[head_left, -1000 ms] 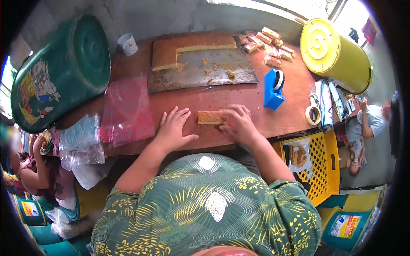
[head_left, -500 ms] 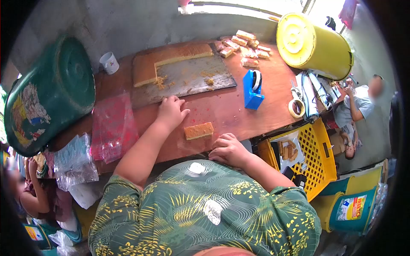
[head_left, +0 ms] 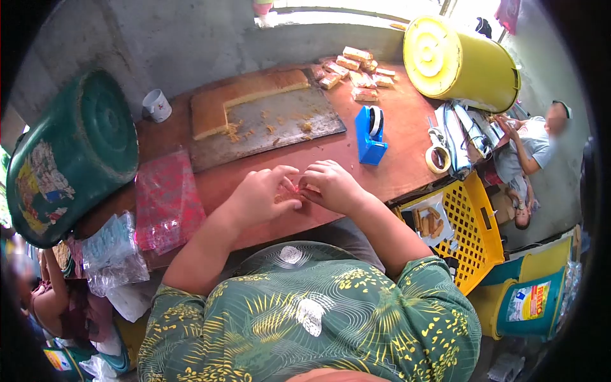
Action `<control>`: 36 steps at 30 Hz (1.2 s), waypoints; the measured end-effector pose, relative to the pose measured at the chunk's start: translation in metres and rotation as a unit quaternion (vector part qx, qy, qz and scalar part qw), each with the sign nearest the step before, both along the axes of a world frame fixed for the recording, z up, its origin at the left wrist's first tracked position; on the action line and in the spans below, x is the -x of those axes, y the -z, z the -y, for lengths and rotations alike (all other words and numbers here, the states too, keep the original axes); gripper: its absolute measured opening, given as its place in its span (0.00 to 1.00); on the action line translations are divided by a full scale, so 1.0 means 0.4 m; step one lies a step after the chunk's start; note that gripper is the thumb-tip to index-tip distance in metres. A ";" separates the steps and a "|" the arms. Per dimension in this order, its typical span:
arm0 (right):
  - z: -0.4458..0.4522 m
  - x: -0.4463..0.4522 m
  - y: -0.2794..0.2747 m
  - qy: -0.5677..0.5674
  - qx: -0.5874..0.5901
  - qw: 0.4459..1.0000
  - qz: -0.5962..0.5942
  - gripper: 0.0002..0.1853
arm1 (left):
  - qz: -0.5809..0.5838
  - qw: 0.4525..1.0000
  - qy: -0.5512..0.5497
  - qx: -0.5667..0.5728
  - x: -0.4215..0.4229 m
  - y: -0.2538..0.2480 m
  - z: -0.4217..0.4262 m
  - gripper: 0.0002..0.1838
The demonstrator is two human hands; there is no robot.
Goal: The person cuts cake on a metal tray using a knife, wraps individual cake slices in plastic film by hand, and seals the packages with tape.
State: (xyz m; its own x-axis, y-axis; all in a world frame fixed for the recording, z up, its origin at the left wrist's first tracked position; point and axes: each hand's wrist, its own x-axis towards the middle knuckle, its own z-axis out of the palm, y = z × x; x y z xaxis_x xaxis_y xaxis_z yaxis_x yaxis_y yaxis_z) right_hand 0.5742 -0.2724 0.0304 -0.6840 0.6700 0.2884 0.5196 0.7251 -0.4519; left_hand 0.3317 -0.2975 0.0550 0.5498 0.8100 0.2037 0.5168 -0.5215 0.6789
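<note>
My left hand (head_left: pixel 258 194) and my right hand (head_left: pixel 334 186) meet over the near part of the table, fingers bent inward and fingertips close together. Between them shows a small reddish-orange patch (head_left: pixel 284 193), mostly covered by the fingers; whether it is the cake slice or printed plastic is unclear. Beyond the hands, a dark baking tray (head_left: pixel 267 121) holds an L-shaped remainder of sheet cake (head_left: pixel 210 114) and scattered crumbs. A blue tape dispenser (head_left: pixel 371 137) stands to the right of the tray. Red-printed plastic sheets (head_left: pixel 168 200) lie left of my left hand.
Wrapped cake pieces (head_left: pixel 356 67) are piled at the back, near a yellow drum (head_left: pixel 468 63). A green drum (head_left: pixel 76 153) and white mug (head_left: pixel 156 106) stand left. At right are a tape roll (head_left: pixel 438 158) and yellow crate (head_left: pixel 474 223). Other people are at both sides.
My left hand has left the tray's edge and come toward me; my right hand has risen from the table's front edge. Both now cover the spot where the cake slice lay in plain view.
</note>
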 end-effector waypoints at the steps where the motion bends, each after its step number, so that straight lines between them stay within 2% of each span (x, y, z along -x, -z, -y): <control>1: 0.004 0.005 0.004 0.018 0.000 0.999 -0.036 0.12 | -0.060 0.997 -0.014 -0.055 -0.005 0.008 0.005 0.25; 2: 0.014 0.012 0.009 0.035 0.000 0.997 -0.071 0.12 | -0.120 0.986 -0.029 -0.110 -0.004 0.021 0.009 0.26; 3: 0.025 0.018 0.014 0.051 0.000 0.993 -0.106 0.12 | -0.091 0.986 -0.037 -0.136 0.000 0.049 0.006 0.29; 6: 0.041 0.014 0.049 0.047 -0.036 0.992 -0.111 0.12 | -0.112 0.983 -0.064 -0.129 0.004 0.066 0.012 0.29; 7: 0.039 0.005 0.066 0.028 -0.038 0.996 -0.070 0.10 | -0.083 0.989 -0.062 -0.107 0.002 0.070 0.016 0.29; 9: 0.035 -0.005 0.092 0.025 -0.036 0.997 -0.063 0.08 | -0.024 0.996 -0.056 -0.064 -0.002 0.077 0.021 0.30; 12: 0.037 -0.004 0.107 0.022 -0.047 0.996 -0.071 0.06 | -0.056 0.992 -0.053 -0.105 -0.002 0.093 0.021 0.30; 15: 0.040 -0.006 0.116 0.027 -0.053 0.995 -0.079 0.05 | -0.109 0.988 -0.067 -0.086 0.000 0.108 0.019 0.29; 18: 0.035 -0.010 0.119 0.020 -0.052 0.995 -0.079 0.05 | -0.056 0.990 -0.088 -0.095 -0.012 0.106 0.046 0.25; 22: 0.057 0.003 0.110 0.050 -0.055 0.991 -0.113 0.06 | -0.062 0.981 -0.095 -0.158 -0.005 0.153 0.042 0.19; 25: 0.056 -0.009 0.139 0.063 -0.007 0.991 -0.116 0.07 | -0.010 0.981 -0.113 -0.158 -0.016 0.131 0.059 0.13; 28: 0.063 -0.012 0.118 0.076 0.003 0.991 -0.108 0.07 | -0.020 0.978 -0.110 -0.177 -0.011 0.148 0.058 0.14; 29: 0.070 -0.011 0.113 0.110 0.097 0.978 -0.148 0.07 | -0.021 0.978 -0.120 -0.169 -0.004 0.153 0.061 0.16; 31: 0.084 -0.009 0.106 0.174 0.279 0.918 -0.220 0.06 | -0.023 0.978 -0.141 -0.153 0.014 0.162 0.069 0.18; 32: 0.081 -0.013 0.117 0.183 0.283 0.911 -0.237 0.06 | 0.043 0.982 -0.178 -0.040 0.022 0.169 0.069 0.19; 34: 0.070 -0.027 0.166 0.202 0.291 0.895 -0.271 0.06 | 0.170 0.936 -0.242 0.189 0.039 0.190 0.066 0.19; 35: 0.063 -0.033 0.189 0.193 0.275 0.899 -0.280 0.04 | 0.206 0.929 -0.212 0.224 0.049 0.204 0.058 0.13; 36: 0.055 -0.037 0.208 0.184 0.259 0.903 -0.289 0.03 | 0.255 0.919 -0.171 0.246 0.061 0.229 0.050 0.12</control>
State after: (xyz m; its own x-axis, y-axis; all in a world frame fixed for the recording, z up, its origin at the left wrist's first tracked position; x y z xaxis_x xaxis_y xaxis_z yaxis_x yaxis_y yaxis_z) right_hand 0.5889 -0.2945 -0.0529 -0.2225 0.9689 0.1080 0.2510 0.1640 -0.9540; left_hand 0.3073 -0.3175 -0.0365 0.1797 0.9810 -0.0730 0.1436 0.0472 0.9885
